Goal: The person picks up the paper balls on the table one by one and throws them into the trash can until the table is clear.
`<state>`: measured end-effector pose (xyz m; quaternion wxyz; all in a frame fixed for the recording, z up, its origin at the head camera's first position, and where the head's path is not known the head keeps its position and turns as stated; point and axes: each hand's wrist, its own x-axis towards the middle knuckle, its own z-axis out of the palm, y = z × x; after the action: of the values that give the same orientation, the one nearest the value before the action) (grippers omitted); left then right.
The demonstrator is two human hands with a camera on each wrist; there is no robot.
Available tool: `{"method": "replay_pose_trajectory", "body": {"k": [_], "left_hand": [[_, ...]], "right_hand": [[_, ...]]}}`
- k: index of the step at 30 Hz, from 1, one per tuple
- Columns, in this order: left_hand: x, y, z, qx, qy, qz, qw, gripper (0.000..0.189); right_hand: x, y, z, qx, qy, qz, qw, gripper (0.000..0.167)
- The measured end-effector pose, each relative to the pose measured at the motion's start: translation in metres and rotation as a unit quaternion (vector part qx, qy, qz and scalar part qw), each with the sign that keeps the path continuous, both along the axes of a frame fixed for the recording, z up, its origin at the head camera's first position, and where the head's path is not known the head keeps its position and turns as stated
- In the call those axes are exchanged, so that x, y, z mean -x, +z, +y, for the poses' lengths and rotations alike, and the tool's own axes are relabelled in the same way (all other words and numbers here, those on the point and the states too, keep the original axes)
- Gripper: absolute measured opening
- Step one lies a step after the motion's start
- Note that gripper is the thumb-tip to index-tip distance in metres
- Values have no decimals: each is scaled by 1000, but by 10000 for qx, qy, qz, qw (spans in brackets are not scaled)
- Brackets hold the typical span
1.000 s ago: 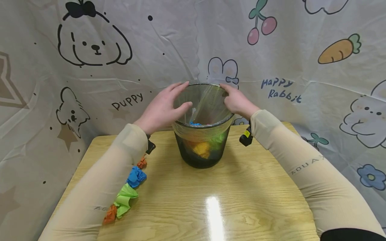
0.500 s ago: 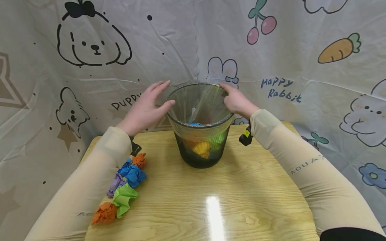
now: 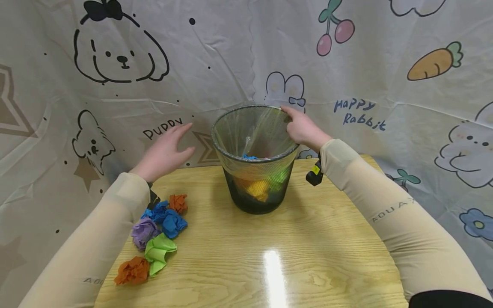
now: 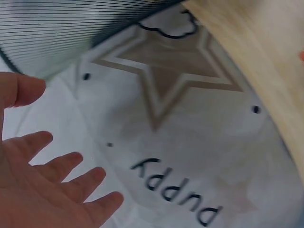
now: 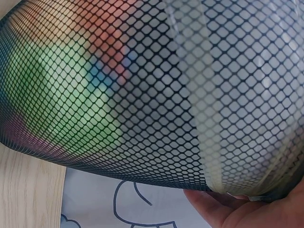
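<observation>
A black mesh wastebasket (image 3: 258, 209) stands upright on the table, lined with a clear plastic bag (image 3: 235, 132) folded over its rim. Crumpled coloured paper shows through the mesh. My right hand (image 3: 306, 130) grips the basket's rim at the far right; in the right wrist view, that hand (image 5: 251, 211) is partly hidden behind the mesh. My left hand (image 3: 163, 154) hovers left of the basket, apart from it and holding nothing. Its fingers are spread in the left wrist view, where the palm (image 4: 42, 194) faces the backdrop.
Left on the table (image 3: 231, 261) lie crumpled paper balls: orange (image 3: 132, 270), green (image 3: 158, 253), purple (image 3: 144, 233), blue (image 3: 174, 223) and a smaller orange one (image 3: 178, 203). A printed cloth backdrop (image 3: 231, 55) hangs behind the table.
My left hand has left the basket's rim and moved left and slightly down, uncovering more of the paper balls. My right hand has stayed at the rim.
</observation>
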<state>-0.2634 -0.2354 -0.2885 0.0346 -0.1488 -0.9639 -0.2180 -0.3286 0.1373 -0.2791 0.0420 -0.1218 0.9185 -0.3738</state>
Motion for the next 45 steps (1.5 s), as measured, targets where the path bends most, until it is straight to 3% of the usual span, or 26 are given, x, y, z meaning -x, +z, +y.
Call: {"method": "replay_pose_trajectory", "body": {"k": [15, 22, 33, 38, 45], "left_hand": [[3, -74, -35, 516, -45, -1043, 9932, 77], [-1, -103, -40, 696, -37, -1229, 9900, 77], [-9, -127, -38, 826, -210, -1386, 9867, 78], [-10, -136, -39, 900, -125, -1574, 9834, 79], [-12, -143, -38, 990, -109, -1731, 9798, 79]], "right_hand": [[-1, 1, 0, -11, 22, 10, 10000, 73], [0, 1, 0, 17, -11, 4, 10000, 74], [-1, 1, 0, -35, -52, 52, 10000, 72], [-1, 1, -1, -50, -69, 31, 10000, 73], [-1, 1, 0, -52, -83, 16, 10000, 74]]}}
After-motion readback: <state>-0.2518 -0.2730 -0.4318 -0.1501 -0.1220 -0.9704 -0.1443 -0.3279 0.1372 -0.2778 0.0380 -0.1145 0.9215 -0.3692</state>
